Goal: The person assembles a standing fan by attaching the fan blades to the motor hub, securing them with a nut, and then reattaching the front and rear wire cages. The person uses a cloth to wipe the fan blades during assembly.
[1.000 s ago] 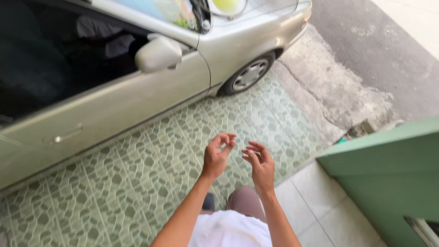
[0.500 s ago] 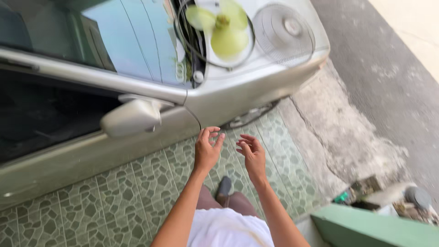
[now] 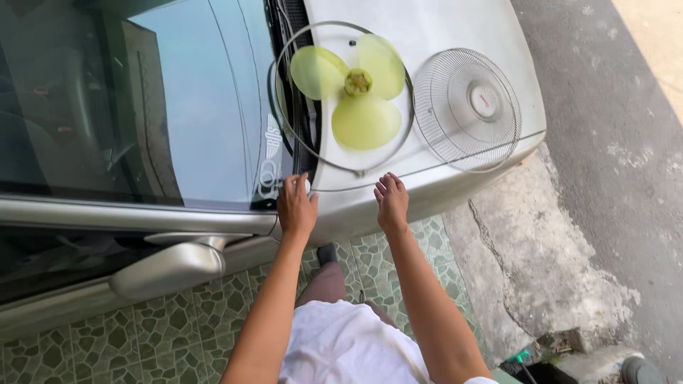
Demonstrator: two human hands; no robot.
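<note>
Green patterned paving tiles run under a silver car parked beside a rough concrete kerb and grey roadway. At the far left the windscreen reflects sky and a building, and below it a side mirror juts out over the tiles. Next comes the left hand, palm down at the corner where windscreen meets bonnet, its fingers lightly spread and its fingertips seeming to touch the car's edge; it grips nothing. Just beyond it, on the bonnet, lies a wire fan guard ring with a yellow-green three-blade fan propeller resting inside it. The right hand hovers near the bonnet's edge just below that ring, fingers close together and slightly curled, empty. Further right, a round fan grille with a central disc lies flat on the bonnet, just beside the ring.
</note>
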